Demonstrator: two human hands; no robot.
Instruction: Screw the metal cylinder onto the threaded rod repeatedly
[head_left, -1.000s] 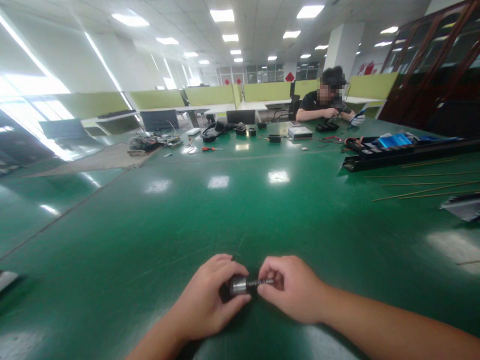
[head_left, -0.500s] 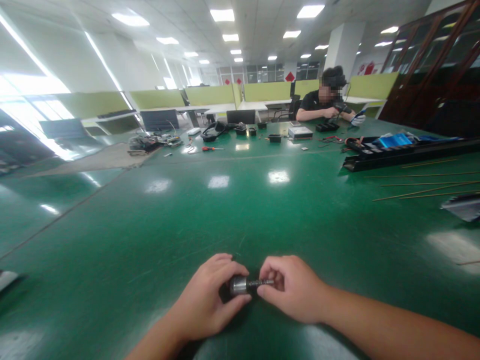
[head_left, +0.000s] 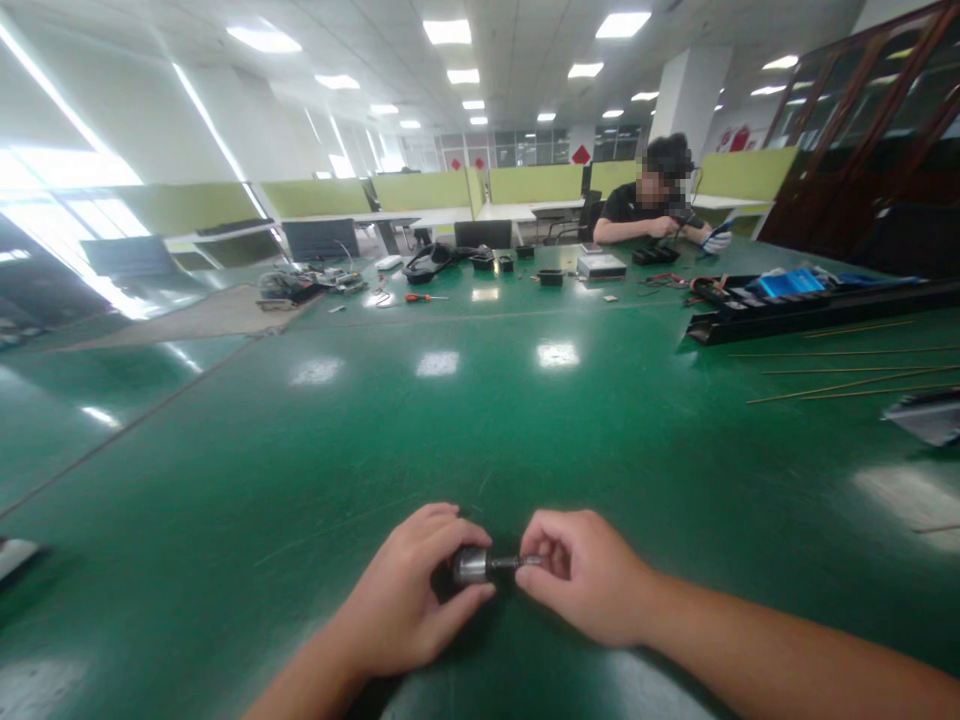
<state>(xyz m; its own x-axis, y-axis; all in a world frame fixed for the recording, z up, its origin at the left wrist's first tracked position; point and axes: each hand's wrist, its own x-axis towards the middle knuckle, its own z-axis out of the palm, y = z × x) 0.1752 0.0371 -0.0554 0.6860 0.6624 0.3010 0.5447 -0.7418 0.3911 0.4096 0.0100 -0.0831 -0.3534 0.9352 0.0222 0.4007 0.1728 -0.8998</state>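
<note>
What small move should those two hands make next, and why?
Probably a slight twist of the thin shaft with the right hand, which pinches its outer end; the left hand curls around the silver cylinder, in line with the shaft, and could brace it.

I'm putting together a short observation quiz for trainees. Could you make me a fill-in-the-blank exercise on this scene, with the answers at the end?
1. The left hand is curled around the cylinder, while the thin shaft is pinched by the ____.
2. The table is ____ in colour.
3. The seated person wears a ____ shirt.
4. Of the white box and the screwdriver, the one nearer the seated person is the ____.

Missing words: right hand; green; black; white box.
</note>
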